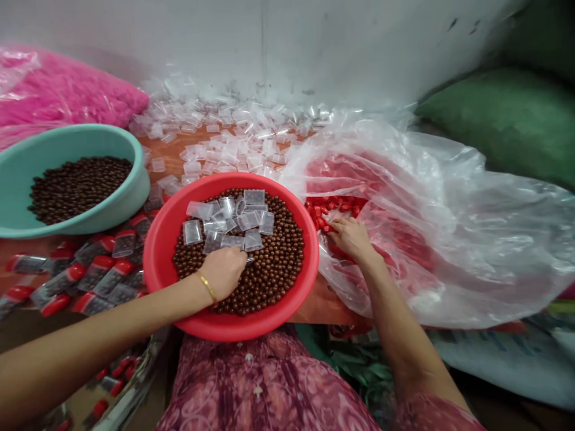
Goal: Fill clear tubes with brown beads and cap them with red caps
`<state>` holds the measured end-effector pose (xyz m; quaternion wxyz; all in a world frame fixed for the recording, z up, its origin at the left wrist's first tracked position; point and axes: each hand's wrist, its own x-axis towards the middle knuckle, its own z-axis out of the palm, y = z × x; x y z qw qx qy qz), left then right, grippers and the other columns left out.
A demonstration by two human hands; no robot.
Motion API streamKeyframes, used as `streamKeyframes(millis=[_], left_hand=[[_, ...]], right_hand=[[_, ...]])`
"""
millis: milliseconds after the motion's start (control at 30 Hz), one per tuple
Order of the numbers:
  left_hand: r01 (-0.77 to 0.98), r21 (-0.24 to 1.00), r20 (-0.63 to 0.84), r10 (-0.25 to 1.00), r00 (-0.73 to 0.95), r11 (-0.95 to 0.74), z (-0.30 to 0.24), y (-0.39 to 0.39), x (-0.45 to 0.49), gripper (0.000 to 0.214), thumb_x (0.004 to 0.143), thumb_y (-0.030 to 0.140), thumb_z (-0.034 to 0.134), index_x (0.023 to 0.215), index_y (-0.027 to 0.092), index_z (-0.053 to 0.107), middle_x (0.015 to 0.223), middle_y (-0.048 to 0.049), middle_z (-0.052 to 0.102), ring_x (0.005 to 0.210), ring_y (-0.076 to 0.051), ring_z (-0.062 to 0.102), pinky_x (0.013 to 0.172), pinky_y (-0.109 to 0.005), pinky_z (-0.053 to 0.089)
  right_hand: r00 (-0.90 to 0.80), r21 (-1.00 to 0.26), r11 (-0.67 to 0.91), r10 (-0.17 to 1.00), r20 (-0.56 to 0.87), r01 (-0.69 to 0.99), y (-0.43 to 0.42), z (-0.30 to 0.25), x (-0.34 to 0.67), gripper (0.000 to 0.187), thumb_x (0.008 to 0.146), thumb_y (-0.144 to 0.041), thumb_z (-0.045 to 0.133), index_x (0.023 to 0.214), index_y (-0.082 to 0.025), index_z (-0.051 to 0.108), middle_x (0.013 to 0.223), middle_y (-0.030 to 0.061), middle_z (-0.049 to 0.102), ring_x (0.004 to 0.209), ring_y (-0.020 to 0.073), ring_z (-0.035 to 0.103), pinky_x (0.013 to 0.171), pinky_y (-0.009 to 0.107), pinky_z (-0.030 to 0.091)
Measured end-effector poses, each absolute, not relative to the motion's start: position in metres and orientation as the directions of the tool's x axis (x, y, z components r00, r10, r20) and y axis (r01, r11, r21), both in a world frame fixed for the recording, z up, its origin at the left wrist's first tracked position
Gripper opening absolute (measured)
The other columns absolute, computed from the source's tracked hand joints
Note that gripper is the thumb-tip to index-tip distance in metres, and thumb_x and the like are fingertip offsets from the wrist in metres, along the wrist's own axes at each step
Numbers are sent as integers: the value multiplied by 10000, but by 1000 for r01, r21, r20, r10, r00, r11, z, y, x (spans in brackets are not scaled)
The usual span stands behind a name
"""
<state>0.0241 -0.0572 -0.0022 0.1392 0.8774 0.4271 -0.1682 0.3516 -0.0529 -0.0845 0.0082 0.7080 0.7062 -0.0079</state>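
My left hand (223,270) lies curled on the brown beads (278,263) in the red bowl (164,251), near its front rim. Its grip is narrow, pinched round a small clear thing at the fingertips; I cannot tell for sure what it is. Just beyond that grip lie clear sachets (227,221) loose on the beads, about a dozen. A gold bangle (207,286) sits on the wrist behind it.

My right hand (351,236) is just past the bowl's right rim, inside the mouth of a big clear bag (449,239). Its fingertips touch the red caps (335,206) heaped there, too many to count. The fingers bend down among them; whether the grip holds one I cannot tell.

To the left of my left grip, filled tubes (96,272) with red caps lie in a heap on the desk (173,155), well over a dozen. Beyond them stands one teal bowl (130,197) with more brown beads. Farther back is a pink bag (67,90), and empty sachets (233,129) lie strewn to the wall.

I read no writing or label anywhere.

The red bowl overhangs the desk's front edge above my lap. Open room is scant: a strip of bare desk beyond the red bowl, little else.
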Motion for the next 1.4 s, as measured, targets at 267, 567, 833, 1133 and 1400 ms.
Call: streamKeyframes(millis=[267, 567, 833, 1133, 1400], left_hand=[[757, 585, -292, 795, 531, -291, -36, -27, 53, 81, 740, 150, 550, 800, 144, 604, 786, -62, 664, 824, -215, 634, 789, -341, 492], [79, 944, -306, 760, 574, 320, -7, -36, 26, 299, 619, 171, 696, 861, 148, 522, 860, -21, 662, 807, -120, 625, 844, -312, 467], [34, 972, -202, 749, 632, 233, -7, -43, 22, 295, 650, 188, 655, 905, 154, 511, 880, -37, 661, 816, -131, 623, 830, -301, 476], [753, 546, -274, 771, 575, -367, -16, -36, 18, 193, 598, 136, 567, 457, 195, 450, 521, -35, 533, 656, -226, 597, 674, -319, 466], [711, 668, -315, 783, 537, -220, -37, -5, 62, 83, 617, 214, 623, 564, 173, 574, 581, -8, 597, 698, -201, 602, 681, -287, 458]], right_hand=[[527, -794, -141, 813, 248, 592, -66, -79, 337, 224, 712, -369, 562, 819, -173, 565, 639, 0, 574, 527, 132, 508, 526, 276, 415], [231, -997, 72, 970, 78, 36, -92, -10, 264, 338, 829, -451, 461, 935, -191, 648, 580, -39, 450, 444, 87, 401, 409, 233, 351], [43, -960, 161, 984, 175, 231, -86, -10, 216, 349, 849, -462, 517, 1053, -218, 661, 626, -32, 511, 502, 80, 431, 460, 214, 359], [105, -996, 66, 992, 72, 63, -81, -18, 216, 418, 773, -564, 556, 934, -192, 660, 553, -52, 443, 426, 58, 361, 395, 199, 295], [105, -993, 77, 991, 87, 94, -82, -20, 214, 419, 786, -556, 548, 940, -190, 682, 546, -44, 446, 448, 69, 373, 407, 208, 300]])
